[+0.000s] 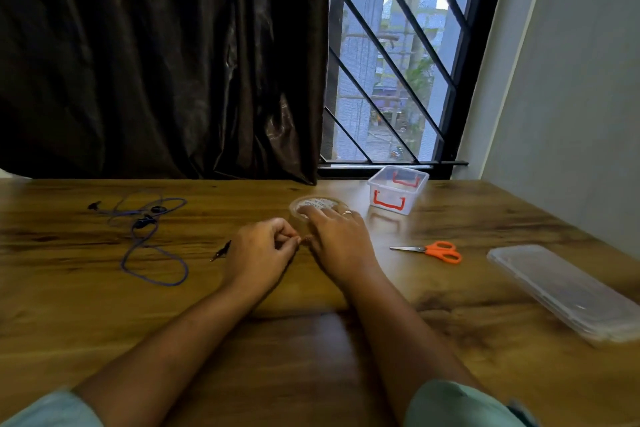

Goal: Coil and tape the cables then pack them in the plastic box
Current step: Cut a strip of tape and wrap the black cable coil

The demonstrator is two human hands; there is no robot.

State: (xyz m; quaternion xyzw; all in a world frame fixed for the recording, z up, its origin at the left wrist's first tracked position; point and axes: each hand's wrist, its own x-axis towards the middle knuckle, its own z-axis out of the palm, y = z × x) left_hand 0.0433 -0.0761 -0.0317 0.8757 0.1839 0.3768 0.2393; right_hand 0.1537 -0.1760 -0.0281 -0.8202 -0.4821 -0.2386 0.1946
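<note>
A roll of clear tape lies flat on the wooden table. My right hand rests on top of it, fingers spread over the roll. My left hand is beside it, thumb and fingertips pinched at the roll's near edge, apparently on the tape end. A purple cable with black plugs lies loose and uncoiled at the left. The small clear plastic box with red latches stands open at the back, near the window.
Orange-handled scissors lie to the right of my hands. A clear flat lid lies near the table's right edge. A dark curtain and a barred window stand behind the table.
</note>
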